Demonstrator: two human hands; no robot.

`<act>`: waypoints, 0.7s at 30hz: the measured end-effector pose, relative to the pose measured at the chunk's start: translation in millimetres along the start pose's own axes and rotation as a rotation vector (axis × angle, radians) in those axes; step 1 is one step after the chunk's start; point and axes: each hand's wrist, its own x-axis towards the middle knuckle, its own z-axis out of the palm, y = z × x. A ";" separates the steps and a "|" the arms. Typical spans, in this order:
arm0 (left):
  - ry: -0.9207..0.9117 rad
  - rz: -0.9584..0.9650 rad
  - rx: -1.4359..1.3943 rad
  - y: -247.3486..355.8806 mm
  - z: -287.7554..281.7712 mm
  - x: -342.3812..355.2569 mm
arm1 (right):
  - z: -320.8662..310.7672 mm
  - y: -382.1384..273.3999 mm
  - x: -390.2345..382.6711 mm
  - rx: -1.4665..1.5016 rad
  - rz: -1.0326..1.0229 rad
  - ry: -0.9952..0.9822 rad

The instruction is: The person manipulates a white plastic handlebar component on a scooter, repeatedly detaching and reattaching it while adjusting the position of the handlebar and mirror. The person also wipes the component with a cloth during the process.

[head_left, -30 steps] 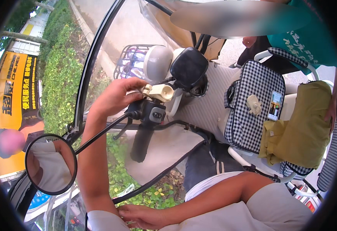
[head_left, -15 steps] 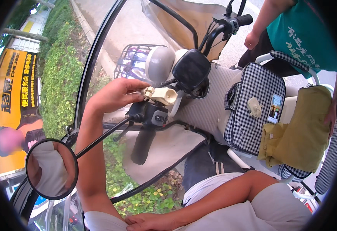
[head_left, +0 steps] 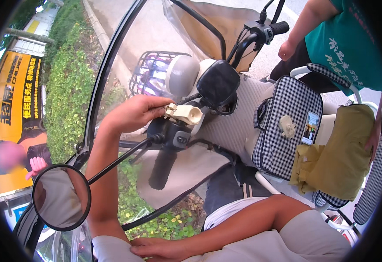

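Note:
My left hand (head_left: 141,111) reaches to the handlebar of a three-wheeled vehicle. Its thumb and fingers pinch the left end of a cream plastic clamp (head_left: 185,114) with a round socket. This clamp sits above the black switch housing (head_left: 176,136), beside the dark grip (head_left: 163,169). My right hand (head_left: 160,249) lies low in the view against my left sleeve, its fingers stretched and holding nothing visible. A second cream plastic piece (head_left: 287,126) rests on a black-and-white checked cushion (head_left: 271,146), next to a phone (head_left: 310,128) with a lit screen.
A round mirror (head_left: 61,197) on a black stalk stands by my left forearm. A black square display or mirror back (head_left: 218,85) rises mid-handlebar, behind it a wire basket (head_left: 149,74). Olive cloth (head_left: 344,153) lies on the seat. A person in a green shirt (head_left: 348,48) stands at right.
My left hand has shifted slightly, its fingertips now closer together at the clamp's left end. The whole view has moved a little; my right hand stays against the sleeve.

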 end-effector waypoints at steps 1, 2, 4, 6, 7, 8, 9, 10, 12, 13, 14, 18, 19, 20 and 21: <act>0.019 -0.018 -0.026 -3.1 4.0 -1.5 | 8.6 -5.9 1.4 0.002 0.091 0.048; 0.082 0.002 0.111 12.3 4.6 -4.6 | -19.1 15.2 17.5 -0.106 0.089 -0.060; 0.161 0.094 0.169 10.4 12.9 -5.1 | -11.9 9.5 6.0 -0.216 0.034 -0.165; 0.191 0.120 0.170 11.5 13.2 -5.7 | -13.1 -2.6 -12.7 -0.383 0.026 -0.171; 0.191 0.171 0.160 9.0 11.6 -5.7 | -13.8 -3.6 -16.5 -0.467 0.025 -0.174; 0.191 0.223 0.150 4.6 9.5 -4.1 | -13.3 -0.6 -13.4 -0.399 0.005 -0.124; 0.190 0.275 0.139 2.2 7.3 -4.0 | -12.3 5.6 -5.6 -0.331 -0.016 -0.074; 0.110 0.205 0.139 1.4 8.1 -4.2 | -7.2 7.6 1.4 -0.255 -0.043 -0.022; 0.066 0.099 0.128 5.2 9.1 -1.7 | -1.2 8.3 4.4 -0.038 -0.105 -0.064; 0.047 0.041 0.125 9.7 6.7 -2.0 | -1.0 7.6 4.4 -0.013 -0.034 -0.117; 0.078 0.046 0.205 18.1 8.6 -3.8 | -1.3 7.1 4.4 0.011 0.038 -0.169; 0.113 0.138 0.174 9.1 4.4 -8.8 | -23.8 -14.6 -22.4 -0.311 -0.050 -0.234; 0.131 0.111 0.173 9.6 5.2 -9.3 | -26.3 -32.6 -39.2 -0.536 -0.204 -0.170; 0.151 0.086 0.179 13.5 5.2 -8.1 | -31.0 -53.3 -53.8 -0.663 -0.255 -0.126; 0.170 0.057 0.183 15.6 6.4 -8.2 | -33.2 -75.2 -68.4 -0.786 -0.303 -0.083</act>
